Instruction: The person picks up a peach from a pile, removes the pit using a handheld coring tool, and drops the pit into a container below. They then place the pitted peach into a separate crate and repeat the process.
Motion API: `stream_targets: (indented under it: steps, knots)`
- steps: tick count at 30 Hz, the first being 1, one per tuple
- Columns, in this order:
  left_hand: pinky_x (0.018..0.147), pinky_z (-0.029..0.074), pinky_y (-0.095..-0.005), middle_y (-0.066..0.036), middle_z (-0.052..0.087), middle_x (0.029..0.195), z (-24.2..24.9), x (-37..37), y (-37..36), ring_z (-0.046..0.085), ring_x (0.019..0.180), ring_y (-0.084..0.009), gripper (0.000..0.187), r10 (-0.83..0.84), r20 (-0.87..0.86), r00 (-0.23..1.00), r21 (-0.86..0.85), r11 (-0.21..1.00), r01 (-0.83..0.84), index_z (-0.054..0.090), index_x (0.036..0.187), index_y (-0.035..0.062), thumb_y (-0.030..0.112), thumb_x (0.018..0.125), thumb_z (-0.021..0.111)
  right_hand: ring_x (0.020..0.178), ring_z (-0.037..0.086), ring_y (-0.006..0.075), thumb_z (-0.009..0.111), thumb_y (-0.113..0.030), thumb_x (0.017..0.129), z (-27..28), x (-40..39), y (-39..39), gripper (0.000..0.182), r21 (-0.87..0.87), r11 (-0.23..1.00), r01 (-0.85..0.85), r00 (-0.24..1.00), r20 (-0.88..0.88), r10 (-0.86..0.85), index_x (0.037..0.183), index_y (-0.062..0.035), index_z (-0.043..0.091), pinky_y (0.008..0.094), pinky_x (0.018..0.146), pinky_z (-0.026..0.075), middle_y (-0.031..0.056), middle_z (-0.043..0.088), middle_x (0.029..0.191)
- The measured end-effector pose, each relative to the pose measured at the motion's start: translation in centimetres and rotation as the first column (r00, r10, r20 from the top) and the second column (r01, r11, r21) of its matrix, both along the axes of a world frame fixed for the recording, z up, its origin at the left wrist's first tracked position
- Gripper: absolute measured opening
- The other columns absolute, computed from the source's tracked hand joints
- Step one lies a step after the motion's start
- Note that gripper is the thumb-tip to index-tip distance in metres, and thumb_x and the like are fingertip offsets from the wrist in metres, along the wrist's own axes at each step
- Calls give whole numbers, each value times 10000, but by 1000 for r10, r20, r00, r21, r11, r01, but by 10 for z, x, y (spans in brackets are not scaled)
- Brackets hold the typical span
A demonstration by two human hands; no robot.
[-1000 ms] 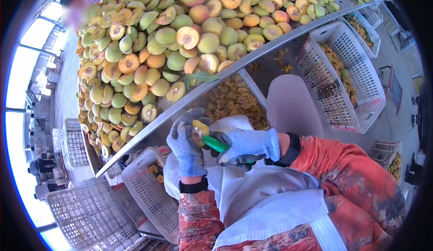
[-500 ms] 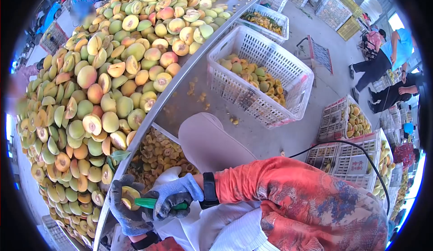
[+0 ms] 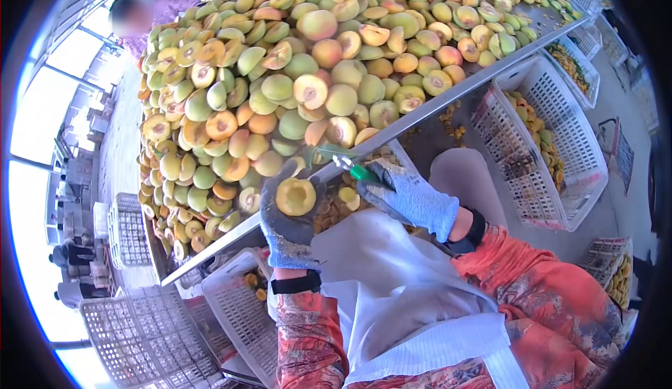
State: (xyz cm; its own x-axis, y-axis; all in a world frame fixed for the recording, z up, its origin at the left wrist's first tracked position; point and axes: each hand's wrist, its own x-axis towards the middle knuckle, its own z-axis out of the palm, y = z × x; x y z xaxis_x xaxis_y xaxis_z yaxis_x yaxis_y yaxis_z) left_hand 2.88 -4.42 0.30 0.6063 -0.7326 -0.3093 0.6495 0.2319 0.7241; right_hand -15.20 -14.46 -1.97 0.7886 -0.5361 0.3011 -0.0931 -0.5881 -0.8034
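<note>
My left hand (image 3: 288, 231), in a blue and dark grey glove, cups a yellow peach half (image 3: 296, 196). Its cut face is turned up, with a hollow in the middle and no stone showing. My right hand (image 3: 413, 199), gloved the same way, is closed around a green-handled tool (image 3: 362, 173) with a metal tip. That tip points toward the pile and stands apart from the peach half. Just beyond both hands, a heap of halved peaches (image 3: 273, 88) covers the metal table; some cut faces show stones.
The table's metal rim (image 3: 434, 102) runs diagonally in front of me. A white crate (image 3: 553, 144) with fruit stands at right, another crate (image 3: 238, 312) below left. Stacked grey crates (image 3: 150, 336) stand at lower left. Another person (image 3: 150, 15) is across the table.
My view has swung left. The tool was at the peach half in my left hand; now my hands are apart, and the half's hollow face shows fully.
</note>
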Motion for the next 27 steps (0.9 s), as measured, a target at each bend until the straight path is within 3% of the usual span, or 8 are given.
stream_targets:
  steps: [3,6,8,12,16,18,23,27]
  knots:
    - [819,482,-290,-128,572,1104,-8,-9,5,580,962,-195,505,-84,727,681,150,988,-38,492,1124,-34,-3,663,698,620,570,281,645,-151,716,22,7,24,408,224,974,42,986,-169,-3,1072,-40,479,355,572,478,161,547,868]
    - [828,480,-298,-149,564,1104,0,-16,8,574,978,-202,447,-151,720,678,211,977,-7,496,1121,-21,11,707,662,690,586,312,634,-165,708,24,21,39,414,-218,971,98,958,-242,-151,1072,-40,481,403,583,460,172,534,907]
    - [816,482,-350,-174,560,1067,-17,-7,11,568,961,-245,381,-183,920,346,213,976,-51,502,1110,-13,122,774,620,696,584,318,635,-169,706,28,27,45,427,-378,920,100,966,-186,-182,1083,-40,480,411,588,457,172,537,892]
    - [774,510,-398,-148,588,970,10,-23,22,588,871,-272,292,10,-55,998,-102,995,-16,555,1035,-17,207,859,492,740,582,332,647,-190,688,34,31,74,488,-446,887,-121,935,-352,-49,1121,-44,475,424,617,458,175,556,889]
    - [754,520,-386,-147,599,953,17,-2,71,606,856,-269,283,232,-39,972,43,972,-231,564,1002,-47,185,856,493,770,589,328,654,-203,679,28,22,74,493,-171,981,-94,969,-240,51,1114,-48,481,403,637,471,163,579,921]
    - [699,529,-314,-132,621,927,16,25,120,621,779,-219,262,273,429,861,100,933,-345,578,997,-53,154,838,556,791,587,335,649,-186,710,17,12,60,428,-17,999,-42,985,-166,39,1089,-61,493,400,658,467,161,582,912]
    - [734,489,-255,-103,623,968,1,99,163,592,877,-165,280,15,771,636,403,762,-506,574,1077,-3,59,806,603,809,580,362,645,-166,751,6,2,41,378,152,987,-51,991,-116,69,1079,-52,496,380,702,464,183,591,869]
    - [807,452,-400,-170,619,997,7,117,60,590,937,-311,475,-795,590,144,635,347,-690,535,1142,84,298,734,650,843,569,352,627,-194,751,13,2,38,309,328,943,55,989,-146,-7,1015,-61,536,395,713,452,162,597,888]
